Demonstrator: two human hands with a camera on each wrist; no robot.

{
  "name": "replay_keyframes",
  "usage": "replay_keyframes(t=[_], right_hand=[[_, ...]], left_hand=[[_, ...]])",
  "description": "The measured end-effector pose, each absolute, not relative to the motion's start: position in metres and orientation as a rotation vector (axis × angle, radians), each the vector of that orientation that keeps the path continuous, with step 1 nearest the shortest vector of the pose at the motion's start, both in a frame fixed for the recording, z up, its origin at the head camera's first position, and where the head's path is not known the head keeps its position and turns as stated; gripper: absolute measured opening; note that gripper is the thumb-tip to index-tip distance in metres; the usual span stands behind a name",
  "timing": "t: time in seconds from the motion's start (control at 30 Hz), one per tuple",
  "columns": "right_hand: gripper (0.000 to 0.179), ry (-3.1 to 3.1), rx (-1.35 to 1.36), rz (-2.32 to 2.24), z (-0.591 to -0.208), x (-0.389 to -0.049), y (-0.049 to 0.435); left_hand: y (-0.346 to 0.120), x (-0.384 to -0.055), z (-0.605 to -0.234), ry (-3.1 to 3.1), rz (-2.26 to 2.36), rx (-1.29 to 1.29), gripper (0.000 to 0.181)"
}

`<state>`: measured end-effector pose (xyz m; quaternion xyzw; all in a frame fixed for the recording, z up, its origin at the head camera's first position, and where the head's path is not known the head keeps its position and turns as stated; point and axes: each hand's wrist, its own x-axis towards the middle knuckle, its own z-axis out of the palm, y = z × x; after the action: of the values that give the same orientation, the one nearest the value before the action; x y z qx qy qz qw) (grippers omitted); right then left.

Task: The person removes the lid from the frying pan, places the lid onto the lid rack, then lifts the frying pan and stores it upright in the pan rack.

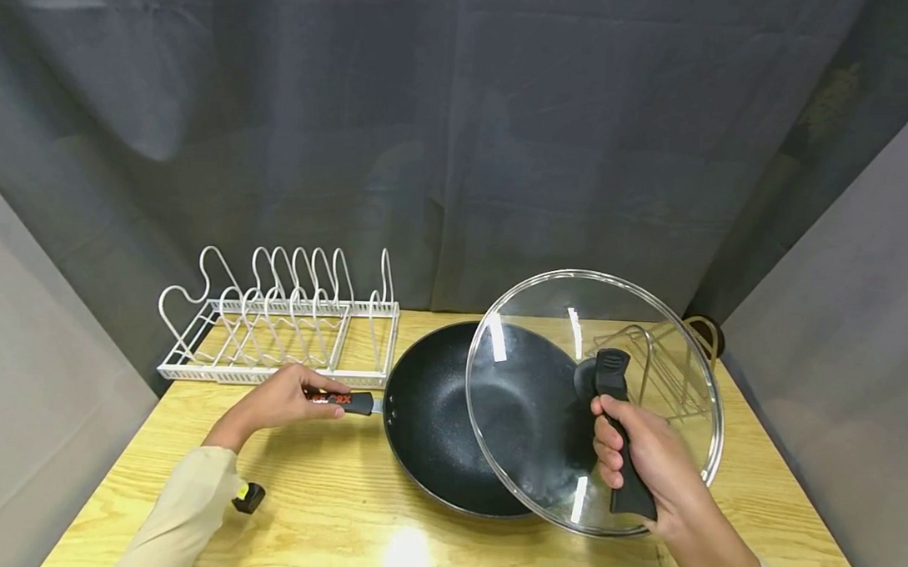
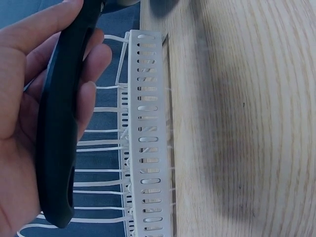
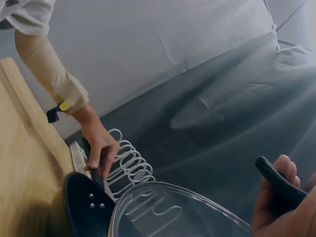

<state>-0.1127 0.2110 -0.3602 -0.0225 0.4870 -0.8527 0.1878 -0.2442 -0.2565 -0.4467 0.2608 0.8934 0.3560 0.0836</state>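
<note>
Left grip [image 1: 283,401] has the wok [image 1: 436,425] by its handle [image 1: 361,403], curled round it; same deal for right grip [image 1: 647,449] and glass lid [image 1: 542,428]. White rack [image 1: 278,377] sits nearby.

a dark grey curtain [image 1: 354,130] hangs behind a wooden table [image 1: 769,495] catching bright glare [image 1: 407,553].

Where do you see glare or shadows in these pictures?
Head view: white streaks of glare on the lid, and a bright spot on the table near the bottom edge; left wrist view: a broad, soft shadow across the table; right wrist view: the dark curtain looks paler toward the right edge.
</note>
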Motion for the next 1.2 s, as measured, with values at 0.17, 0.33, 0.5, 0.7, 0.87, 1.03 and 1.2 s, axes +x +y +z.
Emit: replay_keyframes(t=[0.17, 0.33, 0.5, 0.7, 0.87, 1.03, 1.2], right_hand=[[0.019, 1.445, -0.073, -2.434, -0.358, -0.107, 0.22], [0.019, 1.565, -0.049, -2.462, -0.355, -0.105, 0.228], [0.02, 1.613, -0.044, -2.483, -0.354, -0.105, 0.237], [0.019, 1.717, 0.037, -2.491, -0.356, -0.105, 0.246], [0.019, 1.771, 0.07, -2.503, -0.359, -0.106, 0.254], [0.02, 1.837, 0.1, -2.519, -0.363, -0.107, 0.263], [0.021, 1.911, 0.114, -2.534, -0.366, -0.106, 0.271]], left_hand=[[-0.256, -0.244, -0.446, 2.652, 1.073, 0.781, 0.034], [-0.257, -0.243, -0.446, 2.64, 1.082, 0.779, 0.036], [-0.258, -0.243, -0.446, 2.634, 1.089, 0.81, 0.034], [-0.257, -0.242, -0.445, 2.651, 1.055, 0.837, 0.035], [-0.256, -0.239, -0.444, 2.669, 1.023, 0.827, 0.036], [-0.255, -0.238, -0.443, 2.672, 1.011, 0.81, 0.036], [-0.255, -0.238, -0.443, 2.682, 0.979, 0.825, 0.035]])
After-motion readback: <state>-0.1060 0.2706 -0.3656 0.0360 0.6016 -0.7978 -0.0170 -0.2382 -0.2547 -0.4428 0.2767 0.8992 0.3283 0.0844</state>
